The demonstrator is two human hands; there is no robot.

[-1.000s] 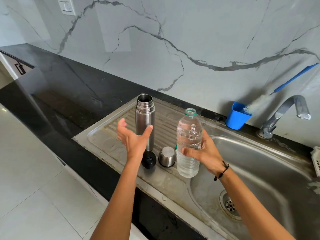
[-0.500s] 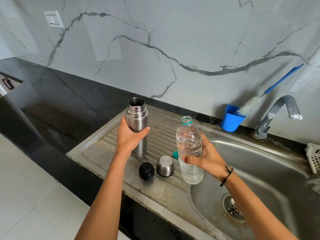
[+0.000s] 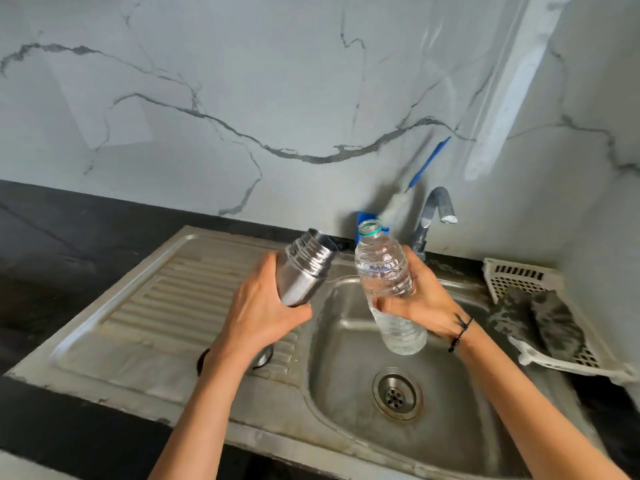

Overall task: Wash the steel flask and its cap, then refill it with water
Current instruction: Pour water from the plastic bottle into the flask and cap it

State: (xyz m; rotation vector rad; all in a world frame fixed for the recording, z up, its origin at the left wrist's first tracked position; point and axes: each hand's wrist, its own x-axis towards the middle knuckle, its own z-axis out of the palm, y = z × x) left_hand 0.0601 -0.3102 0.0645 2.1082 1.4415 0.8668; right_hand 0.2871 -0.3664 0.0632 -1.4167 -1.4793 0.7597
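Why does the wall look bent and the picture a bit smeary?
Head view: the wide-angle lens bows the wall corner and counter edges; soft daylight, faint shadows; bright glare streaks the steel flask in the left hand; slight motion blur softens the water bottle in the right hand.

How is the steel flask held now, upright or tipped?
Tipped. The left hand holds the cylindrical steel flask above the steel sink, its uncapped mouth leaning toward the clear plastic water bottle.

Silver flask (image 3: 304, 271), grey-veined white wall (image 3: 242, 98)
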